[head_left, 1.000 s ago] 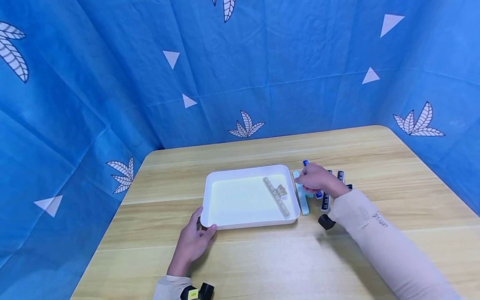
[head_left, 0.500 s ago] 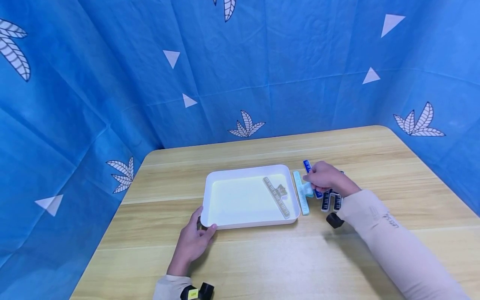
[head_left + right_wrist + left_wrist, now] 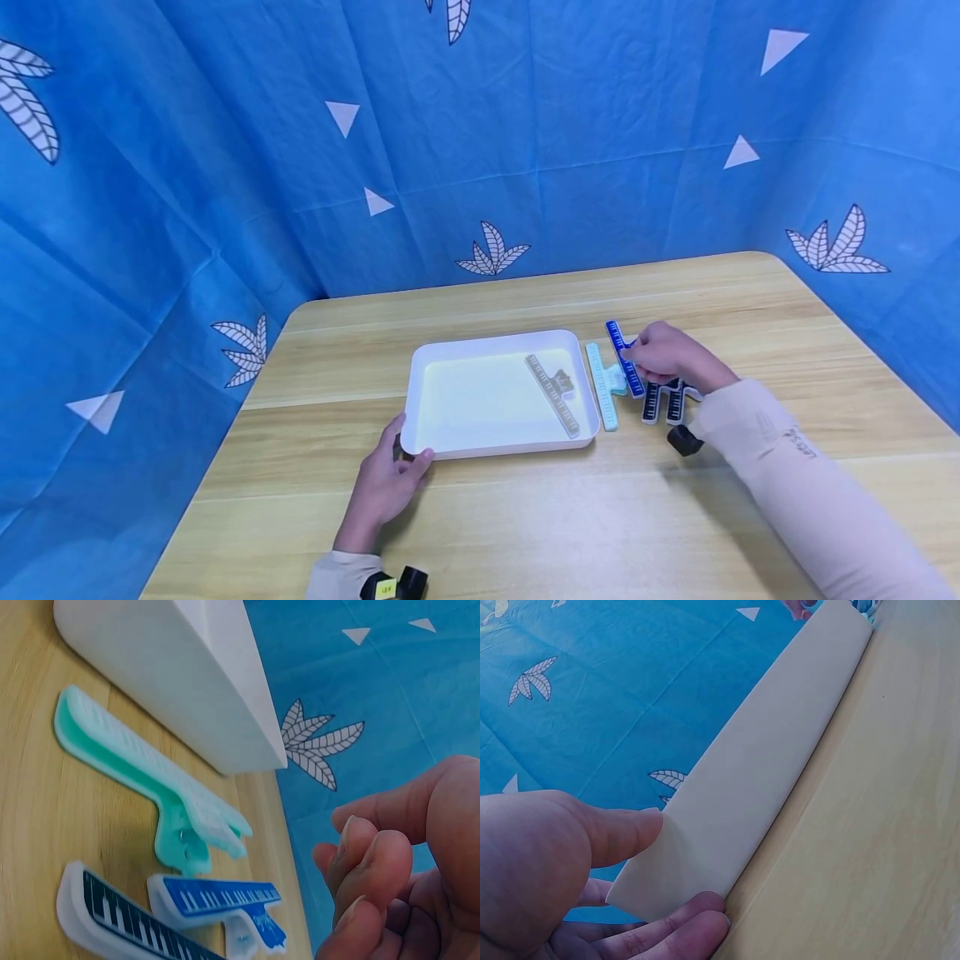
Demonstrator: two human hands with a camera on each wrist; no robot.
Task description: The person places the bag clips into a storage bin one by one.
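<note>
My left hand (image 3: 384,483) grips the near-left corner of a white tray (image 3: 472,404); in the left wrist view the thumb lies at its rim and fingers pass round the corner. A greyish keyboard-patterned clip (image 3: 551,393) lies in the tray's right part. To the right of the tray are a mint clip (image 3: 600,383) and a blue clip (image 3: 618,343), side by side. My right hand (image 3: 662,350) is over the blue clip's handle side, fingers curled, with nothing between them in the right wrist view. That blue clip (image 3: 214,896) rests on the table below it.
Two black keyboard-patterned clips (image 3: 651,404) lie just right of the blue one, partly under the right wrist. The wooden table (image 3: 525,525) ends at the back against a blue curtain (image 3: 450,150) with leaf and triangle prints.
My right hand has moved right, from over the mint clip to beside the blue clip, uncovering both. The left hand and tray stay in place.
</note>
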